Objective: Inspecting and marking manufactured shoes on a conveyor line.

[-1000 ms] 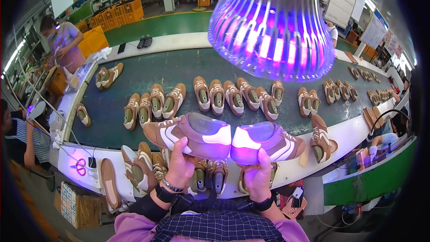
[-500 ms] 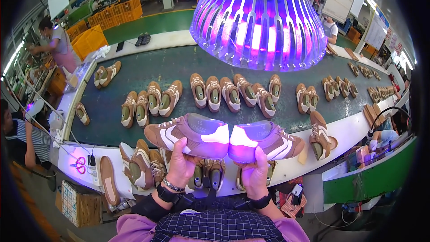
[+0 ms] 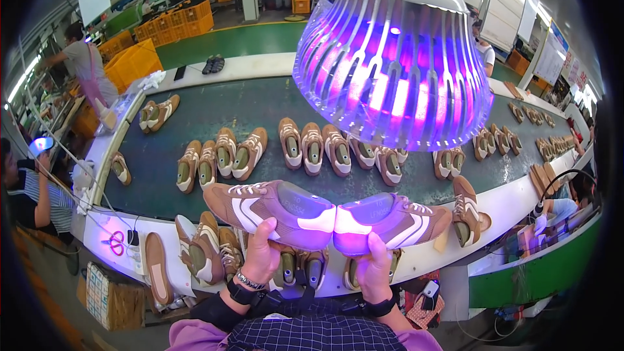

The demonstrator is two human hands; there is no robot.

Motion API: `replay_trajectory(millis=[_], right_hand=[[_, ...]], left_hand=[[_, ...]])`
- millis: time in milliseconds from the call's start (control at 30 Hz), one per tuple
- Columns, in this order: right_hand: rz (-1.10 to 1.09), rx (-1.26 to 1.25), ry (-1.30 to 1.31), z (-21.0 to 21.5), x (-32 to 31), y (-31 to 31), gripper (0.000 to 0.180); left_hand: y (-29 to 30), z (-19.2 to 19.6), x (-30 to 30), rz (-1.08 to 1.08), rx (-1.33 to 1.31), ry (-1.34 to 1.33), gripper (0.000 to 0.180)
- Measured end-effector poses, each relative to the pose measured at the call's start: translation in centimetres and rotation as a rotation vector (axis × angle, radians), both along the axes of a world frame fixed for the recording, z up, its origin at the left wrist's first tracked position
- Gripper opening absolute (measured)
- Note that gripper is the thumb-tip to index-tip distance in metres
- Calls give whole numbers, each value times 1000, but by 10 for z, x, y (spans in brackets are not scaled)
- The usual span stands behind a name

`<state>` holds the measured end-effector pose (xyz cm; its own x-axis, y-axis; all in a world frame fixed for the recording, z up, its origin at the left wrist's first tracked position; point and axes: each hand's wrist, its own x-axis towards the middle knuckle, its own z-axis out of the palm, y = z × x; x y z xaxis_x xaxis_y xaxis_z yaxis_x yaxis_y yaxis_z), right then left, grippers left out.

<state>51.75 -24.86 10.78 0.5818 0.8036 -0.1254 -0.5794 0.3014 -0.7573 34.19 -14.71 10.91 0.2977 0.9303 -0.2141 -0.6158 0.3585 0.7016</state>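
My left hand [image 3: 261, 253] is closed round the sole of a brown sneaker [image 3: 224, 207] with white stripes, its toe pointing left. Another such sneaker [image 3: 426, 222] sits in my right hand [image 3: 374, 270], toe to the right, thumb on its heel. The white heel patches of the two meet or nearly meet, under violet light. Grey-green forms fill both shoes. Both are held above the near edge of the bench, below a large lamp [image 3: 393, 71] with a ribbed, clear shade glowing purple.
Rows of similar sneakers [image 3: 312, 149] stand on the dark green belt [image 3: 260, 101]. More shoes [image 3: 207, 247] and a loose sole [image 3: 158, 266] lie on the white near ledge [image 3: 117, 221], with red-handled scissors [image 3: 116, 243] at left. A person [image 3: 91, 65] works at far left.
The lamp appears lower and larger in view, now covering some belt shoes. The two heels have come closer together. At left, the other person's hand-held light has turned bright blue-white.
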Motion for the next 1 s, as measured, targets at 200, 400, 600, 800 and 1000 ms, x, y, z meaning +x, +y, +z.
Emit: replay_trajectory(millis=[200, 400, 600, 800, 1000], right_hand=[[-26, -12, -80, -6, -4, 12, 40], [221, 52, 74, 0, -4, 13, 44], [698, -63, 247, 1, -8, 52, 83], [1123, 126, 15, 34, -33, 201, 82], [609, -98, 254, -31, -44, 455, 61]], left_hand=[[6, -4, -13, -27, 3, 36, 47], [12, -2, -47, 65, -147, -209, 43], [73, 9, -174, 108, -158, -304, 69], [220, -20, -366, 380, 59, 13, 65], [316, -92, -398, 1231, -301, 528, 34]])
